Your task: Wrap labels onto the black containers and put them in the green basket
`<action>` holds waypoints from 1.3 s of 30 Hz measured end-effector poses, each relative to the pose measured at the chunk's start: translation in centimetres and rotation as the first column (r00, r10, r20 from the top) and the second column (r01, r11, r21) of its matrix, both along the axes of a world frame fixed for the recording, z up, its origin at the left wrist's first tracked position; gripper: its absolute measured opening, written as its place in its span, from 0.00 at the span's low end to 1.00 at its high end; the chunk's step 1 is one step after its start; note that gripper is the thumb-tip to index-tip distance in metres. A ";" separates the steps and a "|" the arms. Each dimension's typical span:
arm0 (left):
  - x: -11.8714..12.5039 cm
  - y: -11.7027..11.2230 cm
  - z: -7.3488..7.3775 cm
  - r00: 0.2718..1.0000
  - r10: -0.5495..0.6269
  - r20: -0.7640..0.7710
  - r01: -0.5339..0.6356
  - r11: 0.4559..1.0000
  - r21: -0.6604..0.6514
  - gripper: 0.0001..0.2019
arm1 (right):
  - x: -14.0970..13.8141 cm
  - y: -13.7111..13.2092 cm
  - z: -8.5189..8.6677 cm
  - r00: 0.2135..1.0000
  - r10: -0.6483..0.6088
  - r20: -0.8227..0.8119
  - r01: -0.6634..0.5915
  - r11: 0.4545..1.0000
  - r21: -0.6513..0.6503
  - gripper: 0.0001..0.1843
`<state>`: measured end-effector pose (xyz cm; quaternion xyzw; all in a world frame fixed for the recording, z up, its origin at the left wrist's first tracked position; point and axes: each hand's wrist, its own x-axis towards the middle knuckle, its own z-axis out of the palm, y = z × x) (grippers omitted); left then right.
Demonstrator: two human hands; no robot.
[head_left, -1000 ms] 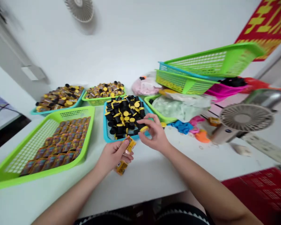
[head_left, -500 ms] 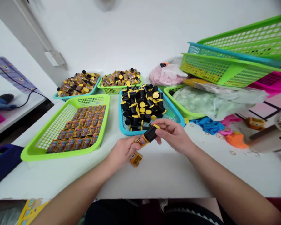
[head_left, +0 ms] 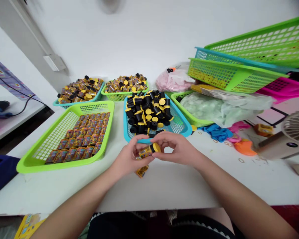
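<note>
Between my hands is a small canister (head_left: pixel 146 152) with a yellow printed wrap, a black band and a yellow cap, tilted with its cap toward the right. My left hand (head_left: pixel 129 156) curls around its wrapped body. The thumb and fingers of my right hand (head_left: pixel 178 147) pinch the cap end. Just below, a small orange printed piece (head_left: pixel 142 171) lies on the white table (head_left: pixel 179 189), partly covered by my left hand. Close behind my hands, a blue basket (head_left: pixel 181 127) holds a heap of black canisters (head_left: pixel 148 111) with yellow caps.
At left, a green basket (head_left: pixel 27 164) holds rows of wrapped canisters (head_left: pixel 79 141). Two fuller baskets of canisters (head_left: pixel 81 89) stand by the wall. To the right are stacked baskets (head_left: pixel 239 74), a pale plastic bag (head_left: pixel 206 106), coloured balloon-like pieces (head_left: pixel 218 132) and a fan (head_left: pixel 281 136).
The wrap now covers most of the canister, where much black showed before. My left hand has moved up around the body. My right hand has shifted slightly and stays at the cap end.
</note>
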<state>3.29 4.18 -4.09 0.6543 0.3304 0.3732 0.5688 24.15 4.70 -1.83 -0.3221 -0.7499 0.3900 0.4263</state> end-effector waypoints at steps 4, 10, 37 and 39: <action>-0.2 -0.2 -0.4 0.986 0.081 -0.145 -0.058 0.986 0.154 0.31 | -0.6 -0.2 -0.1 0.985 -0.142 0.098 0.156 0.975 -0.158 0.15; 0.2 -0.5 0.6 0.982 0.185 0.022 -0.186 0.980 0.063 0.41 | -1.0 -1.3 -0.4 0.909 -0.417 -0.002 0.409 0.890 0.201 0.11; 1.2 -1.9 1.5 0.985 0.097 0.144 -0.073 0.983 -0.167 0.42 | -3.0 -2.1 -2.3 0.918 -0.327 0.224 0.027 0.615 0.788 0.28; 1.3 -2.0 1.3 0.985 -0.001 0.175 0.048 0.963 -0.265 0.39 | -3.3 -2.3 -2.4 0.931 -0.298 0.209 0.031 0.638 0.770 0.29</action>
